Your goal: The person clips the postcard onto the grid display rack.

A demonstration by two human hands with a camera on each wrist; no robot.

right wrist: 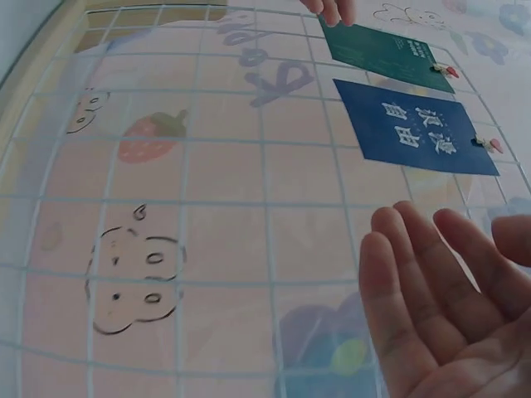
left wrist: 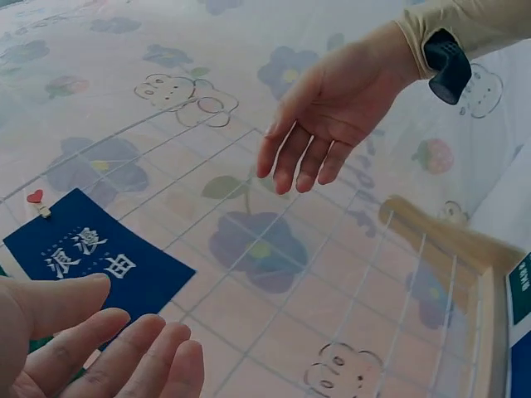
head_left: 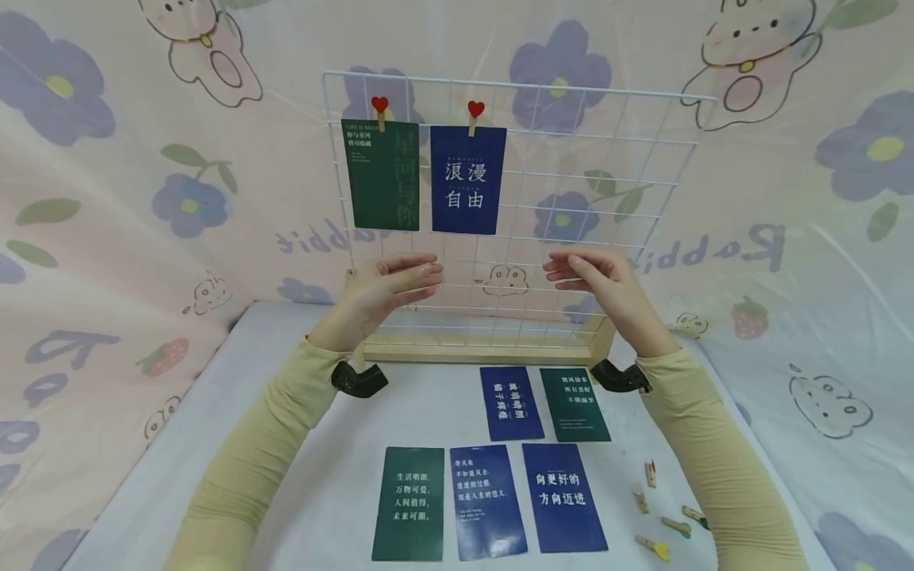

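Observation:
A green card point(head_left: 382, 178) and a blue card point(head_left: 468, 181) hang side by side on a white wire grid point(head_left: 571, 230), each held by a small wooden clip with a red heart point(head_left: 476, 109). My left hand point(head_left: 400, 281) is raised in front of the grid, below the green card, its fingers loosely extended and holding nothing. To the right, my right hand point(head_left: 589, 274) is also raised before the grid, palm inward, with relaxed fingers and nothing in them. In the right wrist view the right palm point(right wrist: 456, 323) shows bare.
The grid stands in a wooden base point(head_left: 478, 351). In front lie several blue and green cards, among them a blue card point(head_left: 564, 498) and a green card point(head_left: 408, 503). Several small clips point(head_left: 652, 547) are scattered at the right. A patterned cloth point(head_left: 107, 238) hangs behind.

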